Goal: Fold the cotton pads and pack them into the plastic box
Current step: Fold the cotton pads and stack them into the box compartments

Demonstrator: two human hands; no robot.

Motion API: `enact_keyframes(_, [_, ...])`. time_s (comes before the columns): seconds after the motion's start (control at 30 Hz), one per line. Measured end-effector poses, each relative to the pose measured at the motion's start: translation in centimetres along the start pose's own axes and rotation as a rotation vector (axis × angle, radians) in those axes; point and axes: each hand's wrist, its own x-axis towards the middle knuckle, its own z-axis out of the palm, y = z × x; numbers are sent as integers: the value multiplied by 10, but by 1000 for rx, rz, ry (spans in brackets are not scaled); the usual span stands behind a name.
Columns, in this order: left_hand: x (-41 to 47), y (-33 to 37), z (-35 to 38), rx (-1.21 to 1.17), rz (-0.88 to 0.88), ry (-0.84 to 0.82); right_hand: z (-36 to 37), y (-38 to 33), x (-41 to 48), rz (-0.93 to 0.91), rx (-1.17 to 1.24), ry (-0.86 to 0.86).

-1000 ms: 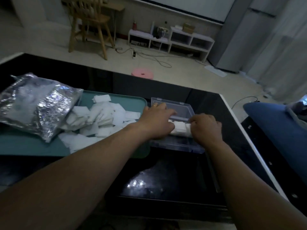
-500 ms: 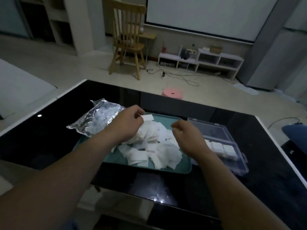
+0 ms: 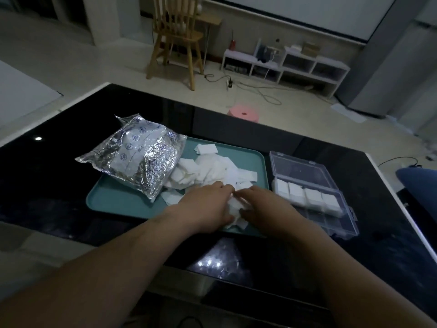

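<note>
White cotton pads [image 3: 212, 168] heaped loose, left hand [image 3: 208, 205] and right hand [image 3: 263, 208] grips pinching one crumpled pad [image 3: 234, 205], plastic box [image 3: 338, 222] at 3 o'clock

wooden chair [image 3: 176, 41]: far back | pink stool [image 3: 243, 114]: beyond black table [image 3: 59, 185] | white shelf unit [image 3: 283, 65]: back right

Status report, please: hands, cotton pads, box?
Left hand and right hand pinch one white cotton pad over teal tray. Clear plastic box open, row of folded pads inside. Path to box free.
</note>
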Motion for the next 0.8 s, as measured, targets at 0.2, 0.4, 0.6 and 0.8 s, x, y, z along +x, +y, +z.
enact_keyframes(0.2, [12,-6,3,-43,-8,135,-5,3,-3,39,158,21])
enact_keyframes(0.4, [19,-3,-2,-217,-97,314,-13,11,-2,117,196,90])
enact_keyframes(0.6, [22,5,-13,-577,-276,376,-16,16,1,202,228,286])
enact_keyframes(0.8, [21,18,-20,-1180,-403,282,-22,15,5,285,559,495])
